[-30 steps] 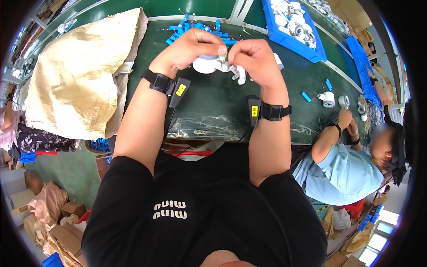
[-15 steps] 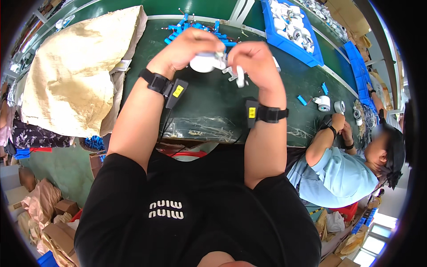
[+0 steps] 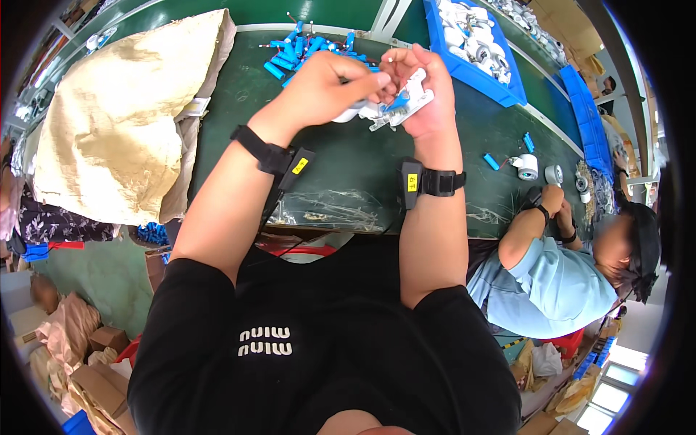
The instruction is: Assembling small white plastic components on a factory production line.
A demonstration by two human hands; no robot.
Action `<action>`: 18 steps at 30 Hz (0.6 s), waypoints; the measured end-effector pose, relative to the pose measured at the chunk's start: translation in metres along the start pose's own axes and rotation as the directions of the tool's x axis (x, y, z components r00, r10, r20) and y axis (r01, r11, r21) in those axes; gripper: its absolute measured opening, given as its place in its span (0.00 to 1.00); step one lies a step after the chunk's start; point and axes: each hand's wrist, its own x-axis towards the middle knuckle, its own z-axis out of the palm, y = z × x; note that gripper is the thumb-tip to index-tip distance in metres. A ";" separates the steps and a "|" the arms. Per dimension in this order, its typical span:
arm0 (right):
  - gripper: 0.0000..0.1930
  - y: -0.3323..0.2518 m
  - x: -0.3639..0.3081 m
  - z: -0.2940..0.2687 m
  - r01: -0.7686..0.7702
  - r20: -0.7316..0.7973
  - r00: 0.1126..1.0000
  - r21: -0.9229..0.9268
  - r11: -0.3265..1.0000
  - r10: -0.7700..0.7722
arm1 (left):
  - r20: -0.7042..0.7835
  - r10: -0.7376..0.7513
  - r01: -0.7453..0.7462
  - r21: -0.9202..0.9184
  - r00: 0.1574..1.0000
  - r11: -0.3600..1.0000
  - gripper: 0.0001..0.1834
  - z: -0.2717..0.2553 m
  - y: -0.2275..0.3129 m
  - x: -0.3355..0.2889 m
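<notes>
— Right hand?
— At one o'clock, half open with loosely curled fingers. White bracket against the palm, also at one, perhaps for backing; whether gripped, cannot tell.
— Left hand?
— At twelve, nearly closed, right by the bracket. Hold on anything: cannot tell.
— Blue cylinders?
— Heaped at twelve, beyond both hands, likely for reach. Blue tray of white parts at one, probably against scattering.
</notes>
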 end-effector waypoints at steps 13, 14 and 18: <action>0.35 0.020 0.005 0.019 0.115 -0.129 0.977 -0.354 0.928 -0.170 | -0.189 0.095 -0.036 0.295 0.977 0.955 0.09 0.020 0.001 -0.004; 0.35 0.020 0.005 0.021 0.116 -0.127 0.977 -0.354 0.928 -0.170 | -0.218 0.144 -0.072 0.305 0.965 0.950 0.09 0.019 -0.005 -0.005; 0.32 0.015 0.000 0.023 0.174 -0.209 0.928 -0.485 0.857 -0.307 | -0.137 -0.041 0.078 0.278 0.990 0.957 0.10 0.015 0.010 -0.007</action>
